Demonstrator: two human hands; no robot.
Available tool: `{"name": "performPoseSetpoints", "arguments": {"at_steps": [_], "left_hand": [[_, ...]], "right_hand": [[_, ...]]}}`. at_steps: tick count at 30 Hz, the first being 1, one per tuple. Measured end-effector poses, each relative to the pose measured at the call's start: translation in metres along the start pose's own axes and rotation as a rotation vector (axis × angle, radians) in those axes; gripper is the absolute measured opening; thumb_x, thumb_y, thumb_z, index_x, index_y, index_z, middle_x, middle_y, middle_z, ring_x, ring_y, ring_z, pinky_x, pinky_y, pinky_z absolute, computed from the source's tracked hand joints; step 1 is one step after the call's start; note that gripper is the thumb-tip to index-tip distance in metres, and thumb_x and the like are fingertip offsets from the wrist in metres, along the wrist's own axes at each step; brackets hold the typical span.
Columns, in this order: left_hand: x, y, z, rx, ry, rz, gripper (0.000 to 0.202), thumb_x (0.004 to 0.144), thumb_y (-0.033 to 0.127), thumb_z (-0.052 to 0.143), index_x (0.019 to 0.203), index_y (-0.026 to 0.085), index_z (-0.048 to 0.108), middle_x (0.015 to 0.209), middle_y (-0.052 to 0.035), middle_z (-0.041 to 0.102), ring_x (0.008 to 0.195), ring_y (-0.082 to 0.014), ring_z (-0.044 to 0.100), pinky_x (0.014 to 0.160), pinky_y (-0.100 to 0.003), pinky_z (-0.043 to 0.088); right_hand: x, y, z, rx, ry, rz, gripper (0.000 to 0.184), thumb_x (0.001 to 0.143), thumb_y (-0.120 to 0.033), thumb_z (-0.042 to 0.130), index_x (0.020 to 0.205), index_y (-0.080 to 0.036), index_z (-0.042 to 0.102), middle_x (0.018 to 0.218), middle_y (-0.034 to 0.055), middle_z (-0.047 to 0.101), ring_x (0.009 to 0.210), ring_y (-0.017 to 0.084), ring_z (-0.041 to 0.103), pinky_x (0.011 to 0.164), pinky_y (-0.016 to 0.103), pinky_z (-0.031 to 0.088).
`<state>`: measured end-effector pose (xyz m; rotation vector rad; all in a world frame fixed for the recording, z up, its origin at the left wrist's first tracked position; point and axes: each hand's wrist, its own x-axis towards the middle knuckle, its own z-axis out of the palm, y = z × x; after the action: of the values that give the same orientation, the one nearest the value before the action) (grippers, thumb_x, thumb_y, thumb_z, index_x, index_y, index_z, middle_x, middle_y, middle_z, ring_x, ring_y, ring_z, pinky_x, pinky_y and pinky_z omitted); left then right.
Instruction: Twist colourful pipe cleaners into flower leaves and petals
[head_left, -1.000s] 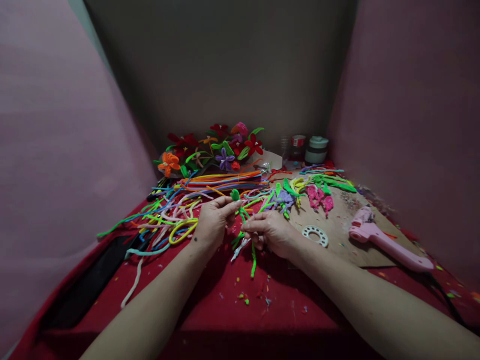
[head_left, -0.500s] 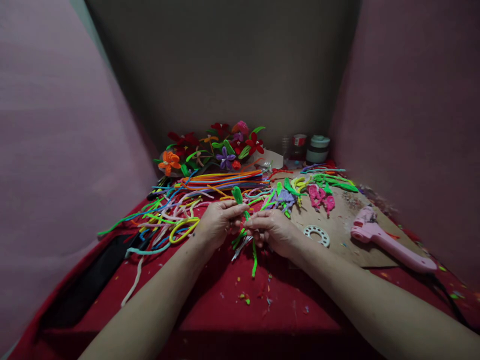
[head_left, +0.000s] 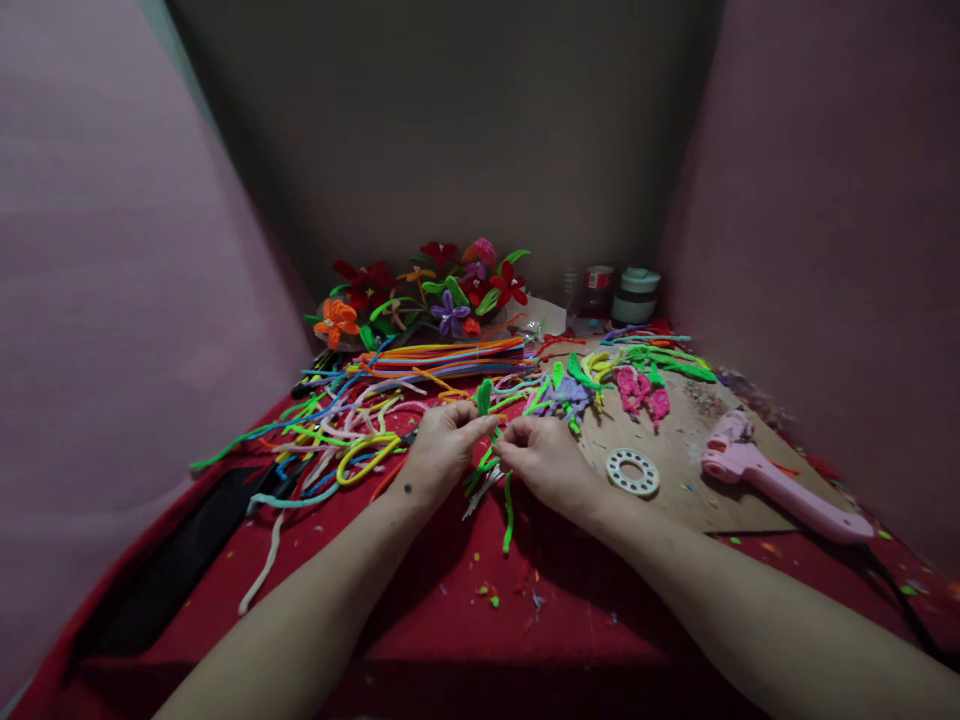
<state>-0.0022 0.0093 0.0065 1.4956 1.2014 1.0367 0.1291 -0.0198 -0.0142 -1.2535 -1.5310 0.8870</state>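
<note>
Between my two hands is a green pipe cleaner leaf (head_left: pixel 484 396), its looped tip standing up above the fingers. My left hand (head_left: pixel 444 446) is closed in a pinch around its lower part. Close beside it, the thumb and fingertips of my right hand (head_left: pixel 541 456) press together at the leaf's lower end; exactly what they grip there is hidden. Beneath the hands, loose green pipe cleaners (head_left: pixel 508 515) and a whitish strand lie on the red cloth (head_left: pixel 420 600).
Tangled pipe cleaners (head_left: pixel 367 455) spread at left, before a bundle of straight ones (head_left: pixel 457 357). Pipe cleaner flowers (head_left: pixel 451 315) stand behind. At right, a board (head_left: pixel 697 500) bears a white ring with holes (head_left: pixel 632 472), a pink glue gun (head_left: pixel 787 490) and pink petals (head_left: pixel 641 395).
The green leaf has shifted slightly right and lower in my left hand, with less of it showing. My right hand's fingers have curled in more tightly.
</note>
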Motion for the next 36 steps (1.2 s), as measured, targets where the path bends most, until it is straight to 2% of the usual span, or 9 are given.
{"name": "performPoseSetpoints", "arguments": {"at_steps": [2,4,10,13,17,22,29,34,36], "left_hand": [[0.001,-0.001,0.0,0.101,0.032,0.046,0.034,0.062,0.03,0.068,0.049,0.014,0.041,0.043,0.0073,0.035,0.038,-0.0023,0.028,0.038,-0.018,0.019],[0.002,-0.001,-0.002,0.079,-0.004,0.02,0.034,0.063,0.031,0.068,0.05,0.015,0.041,0.041,0.0075,0.034,0.037,-0.0028,0.028,0.038,-0.018,0.019],[0.004,0.004,-0.013,-0.279,-0.316,-0.183,0.031,0.065,0.03,0.069,0.056,0.016,0.043,0.039,0.0094,0.029,0.033,-0.0027,0.023,0.035,-0.018,0.017],[0.002,0.004,-0.013,-0.287,-0.471,-0.244,0.025,0.067,0.029,0.067,0.059,0.014,0.048,0.04,0.0082,0.032,0.034,-0.0027,0.024,0.034,-0.018,0.018],[0.0,0.002,-0.01,-0.254,-0.559,-0.27,0.022,0.064,0.026,0.068,0.059,0.013,0.051,0.039,0.0073,0.035,0.032,-0.0027,0.026,0.034,-0.017,0.02],[-0.002,0.002,-0.007,-0.218,-0.558,-0.301,0.027,0.064,0.03,0.068,0.054,0.014,0.049,0.036,0.0067,0.035,0.03,-0.0035,0.029,0.033,-0.018,0.018],[-0.003,0.004,-0.009,-0.176,-0.557,-0.316,0.028,0.066,0.033,0.066,0.054,0.015,0.048,0.036,0.0066,0.035,0.03,-0.0036,0.026,0.034,-0.019,0.016],[-0.003,0.013,-0.012,0.0,-0.552,-0.229,0.028,0.068,0.033,0.063,0.053,0.015,0.05,0.039,0.005,0.038,0.032,-0.0042,0.028,0.036,-0.02,0.017],[-0.003,0.016,-0.015,0.079,-0.488,-0.173,0.029,0.07,0.033,0.062,0.052,0.014,0.049,0.04,0.0045,0.039,0.034,-0.0043,0.029,0.037,-0.02,0.018]], "right_hand": [[-0.003,0.0,0.001,-0.222,0.076,-0.148,0.016,0.068,-0.015,0.049,0.053,-0.016,0.05,0.048,-0.0034,0.045,0.047,0.008,0.038,0.051,0.023,0.028],[-0.004,-0.001,0.001,-0.255,0.07,-0.174,0.017,0.069,-0.015,0.048,0.053,-0.016,0.05,0.048,-0.0035,0.044,0.048,0.008,0.037,0.051,0.023,0.027],[0.001,-0.011,-0.005,0.227,0.084,0.068,0.021,0.072,-0.034,0.054,0.065,-0.015,0.058,0.055,-0.0019,0.052,0.05,0.009,0.043,0.05,0.023,0.033],[0.003,-0.014,-0.008,0.502,0.076,0.073,0.022,0.065,-0.034,0.063,0.076,-0.015,0.061,0.068,-0.0007,0.058,0.058,0.01,0.049,0.055,0.023,0.037],[0.005,-0.011,-0.008,0.672,-0.004,0.093,0.02,0.058,-0.029,0.07,0.065,-0.014,0.06,0.061,-0.0029,0.055,0.056,0.009,0.047,0.054,0.022,0.036],[0.007,-0.004,-0.008,0.597,0.036,0.155,0.024,0.055,-0.032,0.073,0.054,-0.013,0.057,0.05,-0.0044,0.049,0.047,0.007,0.04,0.047,0.022,0.03],[0.008,-0.002,-0.009,0.555,0.139,0.105,0.027,0.056,-0.034,0.073,0.051,-0.014,0.055,0.047,-0.0057,0.045,0.046,0.006,0.034,0.046,0.022,0.027],[0.01,0.001,-0.007,0.611,0.164,0.122,0.031,0.061,-0.038,0.07,0.053,-0.015,0.051,0.048,-0.006,0.042,0.043,0.005,0.034,0.042,0.021,0.026],[0.011,0.001,-0.006,0.656,0.173,0.149,0.031,0.066,-0.044,0.065,0.06,-0.015,0.053,0.051,-0.0049,0.046,0.043,0.006,0.038,0.042,0.02,0.029]]}}
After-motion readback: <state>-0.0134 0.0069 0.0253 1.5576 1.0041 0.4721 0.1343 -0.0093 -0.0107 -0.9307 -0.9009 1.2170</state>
